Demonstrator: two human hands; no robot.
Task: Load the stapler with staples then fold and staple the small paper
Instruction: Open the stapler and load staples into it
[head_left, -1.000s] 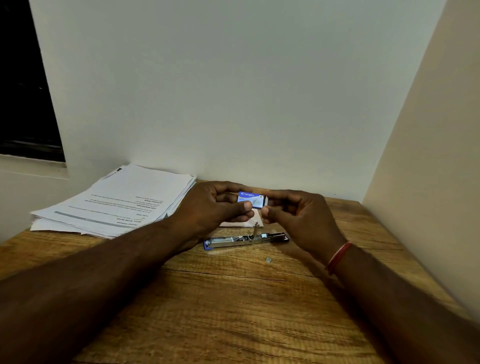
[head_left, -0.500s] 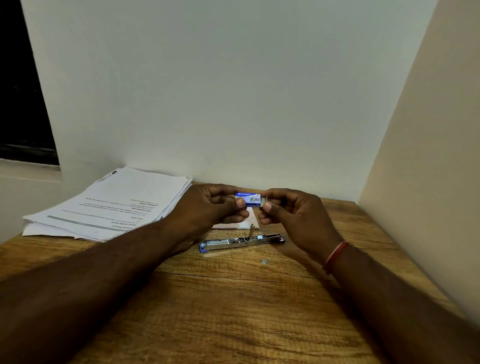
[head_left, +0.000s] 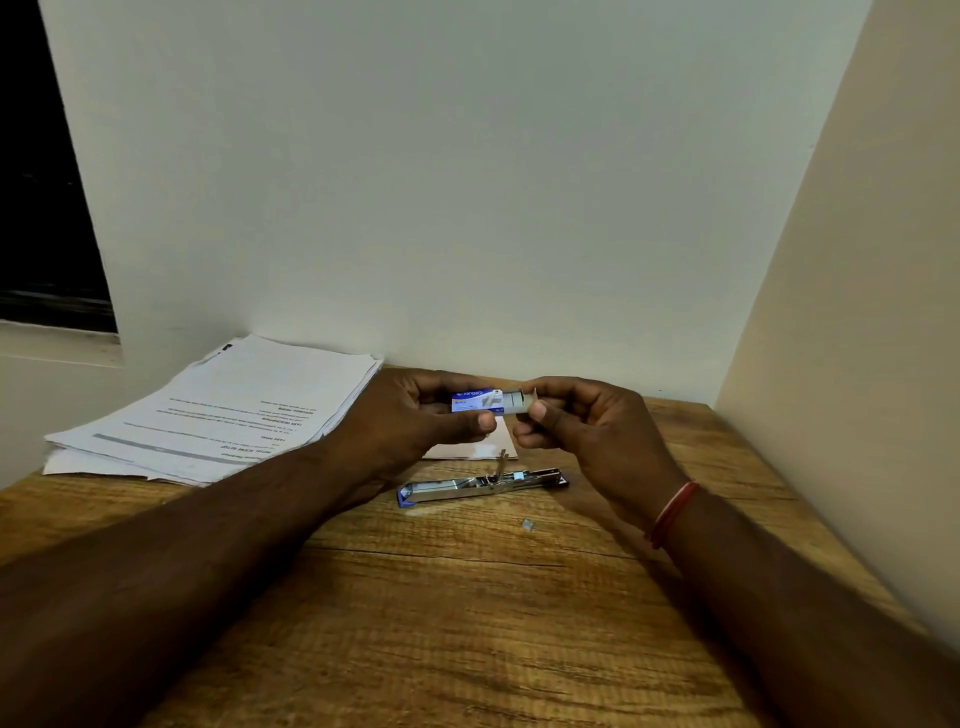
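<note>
My left hand (head_left: 410, 421) grips a small blue staple box (head_left: 475, 401) above the wooden table (head_left: 467, 613). My right hand (head_left: 587, 431) pinches the box's pale inner tray (head_left: 517, 402), which sticks out of the box's right end. Below both hands the stapler (head_left: 480, 485) lies on the table with its metal channel exposed. A small pinkish paper (head_left: 470, 449) lies flat just behind the stapler, partly hidden by my left hand. A tiny loose bit of staples (head_left: 528, 525) lies on the table in front of the stapler.
A stack of printed sheets (head_left: 228, 410) sits at the back left against the white wall. A second wall closes in the table's right side. A dark window opening is at far left.
The inner tray has slid out to the right of the blue box, pulled by my right hand. Both hands stay in about the same place above the stapler.
</note>
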